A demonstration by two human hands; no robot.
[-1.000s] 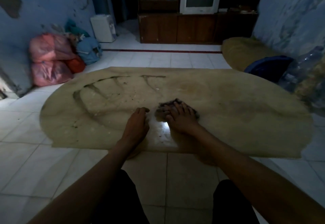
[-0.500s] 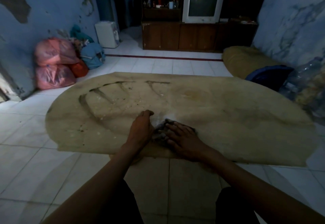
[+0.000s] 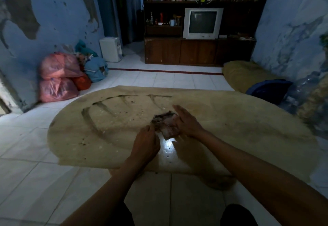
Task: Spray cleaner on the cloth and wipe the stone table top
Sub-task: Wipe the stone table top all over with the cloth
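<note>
Both hands over the stone worktop [image 3: 230, 128], near its middle. Right hand [image 3: 186, 121] holds the cloth [image 3: 166, 123] with fingers straight along its far side; the cloth looks lifted off the stone, though blur makes that unsure. Left hand [image 3: 146, 142], at 7 o'clock from the cloth, pinches its near-left corner with curled fingers. Bright wet patch [image 3: 167, 145] at 6 o'clock of the cloth. Red bags [image 3: 58, 76] at 10 o'clock, TV [image 3: 203, 23] at 12.
</note>
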